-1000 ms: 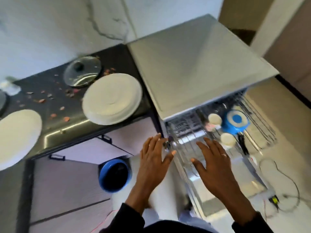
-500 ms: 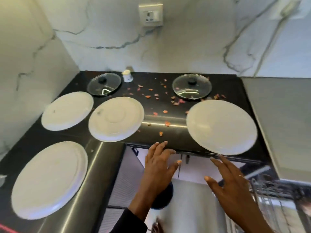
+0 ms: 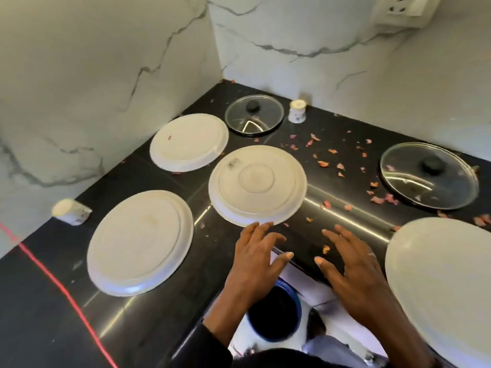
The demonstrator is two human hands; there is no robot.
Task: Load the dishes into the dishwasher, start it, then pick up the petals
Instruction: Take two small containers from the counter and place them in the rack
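Observation:
Several white plates lie upside down on the black counter (image 3: 159, 328): a middle plate (image 3: 257, 185), a rear-left plate (image 3: 188, 142), a front-left plate (image 3: 139, 241) and a right plate (image 3: 441, 282) cut off by the frame edge. My left hand (image 3: 256, 257) hovers with spread fingers just below the middle plate's near rim. My right hand (image 3: 350, 264) is spread beside it, holding nothing. Pink petals (image 3: 325, 163) are scattered over the counter. The dishwasher is out of view.
Two glass lids sit at the back: a small lid (image 3: 254, 114) and a large lid (image 3: 427, 175). A small white cup (image 3: 297, 111) stands upside down by the wall; another cup (image 3: 71, 211) lies on its side at left. A blue bin (image 3: 273, 314) is on the floor below.
The view swung left from the open dishwasher to the counter corner. Both hands moved forward over the counter edge, toward the middle plate.

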